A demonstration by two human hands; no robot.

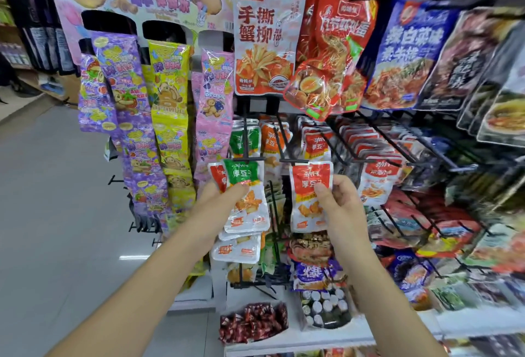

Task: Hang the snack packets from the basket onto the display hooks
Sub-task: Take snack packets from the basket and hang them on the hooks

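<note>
A red packet [309,194] is pinched by the right hand [338,200], spare packets [244,203] by the left hand [224,199]. Threading onto the hook [294,160] is needed.

Reaches up from the lower left corner with the bare left arm, forearm slanting toward mid-frame. Grips a bunch of packets [246,209] in the left grip [224,200], just left of centre: thumb pressed across the fronts, fingers hidden behind. Reaches up from the bottom edge, right of centre, with the bare right arm, forearm leaning slightly left. Pinches one packet [308,200] in the right grip [339,200]: thumb on the front, fingers curled round its right edge. Holds both grips at about the same height, apart, wrists roughly straight.
</note>
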